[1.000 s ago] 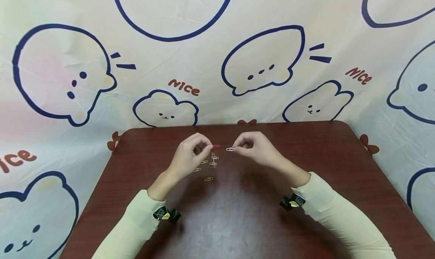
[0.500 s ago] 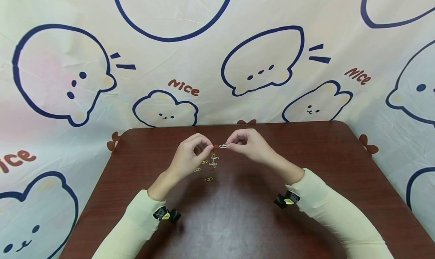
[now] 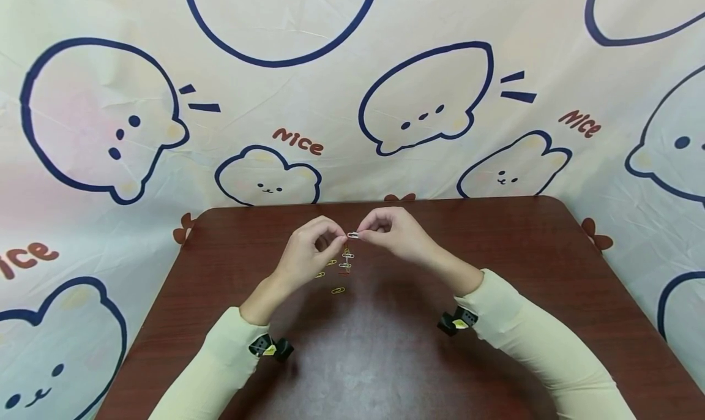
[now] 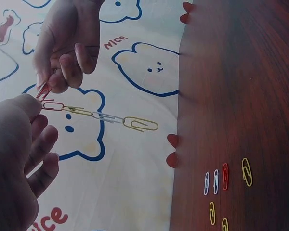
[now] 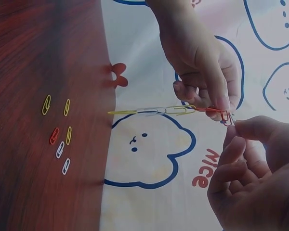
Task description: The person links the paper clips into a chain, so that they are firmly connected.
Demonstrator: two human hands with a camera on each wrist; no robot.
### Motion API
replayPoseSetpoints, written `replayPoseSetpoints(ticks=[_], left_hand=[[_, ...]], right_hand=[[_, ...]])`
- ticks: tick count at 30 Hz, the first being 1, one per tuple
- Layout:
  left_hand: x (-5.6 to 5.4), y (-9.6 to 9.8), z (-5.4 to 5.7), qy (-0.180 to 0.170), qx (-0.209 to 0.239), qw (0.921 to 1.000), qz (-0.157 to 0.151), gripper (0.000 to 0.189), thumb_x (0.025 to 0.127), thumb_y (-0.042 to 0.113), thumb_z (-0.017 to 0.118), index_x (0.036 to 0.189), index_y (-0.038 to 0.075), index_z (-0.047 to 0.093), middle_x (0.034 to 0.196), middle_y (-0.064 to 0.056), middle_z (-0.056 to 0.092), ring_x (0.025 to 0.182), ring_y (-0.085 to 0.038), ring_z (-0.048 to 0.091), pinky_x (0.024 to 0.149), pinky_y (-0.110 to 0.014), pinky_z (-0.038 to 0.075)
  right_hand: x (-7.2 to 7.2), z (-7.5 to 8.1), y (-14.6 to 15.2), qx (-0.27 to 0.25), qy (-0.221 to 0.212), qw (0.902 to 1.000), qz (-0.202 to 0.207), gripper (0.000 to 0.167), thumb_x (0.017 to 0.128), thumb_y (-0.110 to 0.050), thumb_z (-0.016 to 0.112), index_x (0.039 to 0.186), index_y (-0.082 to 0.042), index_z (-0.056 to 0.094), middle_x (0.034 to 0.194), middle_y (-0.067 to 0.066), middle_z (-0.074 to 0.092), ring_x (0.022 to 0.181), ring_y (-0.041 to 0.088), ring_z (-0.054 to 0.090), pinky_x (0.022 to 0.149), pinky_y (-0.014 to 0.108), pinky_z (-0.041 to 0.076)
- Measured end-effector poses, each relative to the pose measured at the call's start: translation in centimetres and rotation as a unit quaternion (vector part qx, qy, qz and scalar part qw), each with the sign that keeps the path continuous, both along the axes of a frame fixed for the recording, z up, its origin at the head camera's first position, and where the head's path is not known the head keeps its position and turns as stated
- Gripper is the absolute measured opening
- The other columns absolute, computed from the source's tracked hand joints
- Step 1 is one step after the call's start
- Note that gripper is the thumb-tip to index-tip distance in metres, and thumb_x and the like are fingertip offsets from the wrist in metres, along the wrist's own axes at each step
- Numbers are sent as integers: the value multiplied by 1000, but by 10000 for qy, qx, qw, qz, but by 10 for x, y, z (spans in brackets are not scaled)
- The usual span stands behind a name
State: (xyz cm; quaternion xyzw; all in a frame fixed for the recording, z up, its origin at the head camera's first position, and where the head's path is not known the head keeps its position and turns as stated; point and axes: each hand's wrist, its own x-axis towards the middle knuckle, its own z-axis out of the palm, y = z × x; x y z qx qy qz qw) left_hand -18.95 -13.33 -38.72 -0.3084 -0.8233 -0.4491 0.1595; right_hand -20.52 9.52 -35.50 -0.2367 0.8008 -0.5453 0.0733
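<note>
My left hand (image 3: pixel 308 251) pinches a red paper clip (image 5: pixel 226 117) between thumb and index finger. From those fingertips hangs a chain of linked paper clips, with another red clip (image 4: pixel 53 105), a yellow clip (image 4: pixel 78 110), a white clip (image 4: pixel 108 117) and a yellow end clip (image 4: pixel 140 124). Thumb and forefinger of my right hand (image 3: pixel 399 233) pinch a white paper clip (image 3: pixel 353 235), which meets the red one at the left fingertips. Fingers partly hide both clips, so whether they are linked I cannot tell.
Loose paper clips lie on the dark wooden table (image 3: pixel 352 359): a red clip (image 5: pixel 54 135), two white ones including a white clip (image 5: pixel 66 166), and yellow ones including a yellow clip (image 5: pixel 46 105). A cartoon-printed cloth (image 3: pixel 341 101) stands behind the table.
My right hand has moved left, bringing the white paper clip from a gap away up to the red clip at the left fingertips. My left hand has stayed nearly still.
</note>
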Motion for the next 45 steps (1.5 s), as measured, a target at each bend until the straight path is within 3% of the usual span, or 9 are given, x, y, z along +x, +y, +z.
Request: replayPoseSetpoints(ticks=[7,17,30,39,45], left_hand=[[0,1,0,22,-29,10000,11,7,92,4,74,93,10,70,88,4,62,72,-10,56,63,-26,51],[1,1,2,148,-3,9999,-40,8,92,4,74,92,11,70,90,4,63,73,-10,57,62,-26,50],[0,-1,1,329,102,9994,64,9,91,2,73,92,10,70,91,2,65,69,-10,55,60,-27,50],[1,-1,0,234,196,9995,52,8,91,1,73,94,8,70,91,1,65,70,-12,56,61,-26,51],[1,-2,0,85,87,9999,35,7,92,3,73,95,9,70,91,2,64,70,-11,56,62,-26,51]], right_hand=[[0,1,-2,124,-88,9999,-66,5,94,-10,73,94,-6,75,86,17,69,69,18,54,59,28,42],[2,3,-1,127,-156,9997,-139,6,94,-8,71,93,-4,75,80,6,67,69,19,54,59,28,42],[1,1,4,191,-200,9991,-332,7,93,-9,71,92,-4,76,83,7,69,70,20,52,59,30,41],[0,1,6,583,152,9977,-324,4,95,-12,72,94,-10,75,81,4,67,66,18,49,57,28,39],[1,3,5,478,315,9980,-280,4,97,-10,70,94,-7,72,81,4,64,69,19,50,61,28,40]])
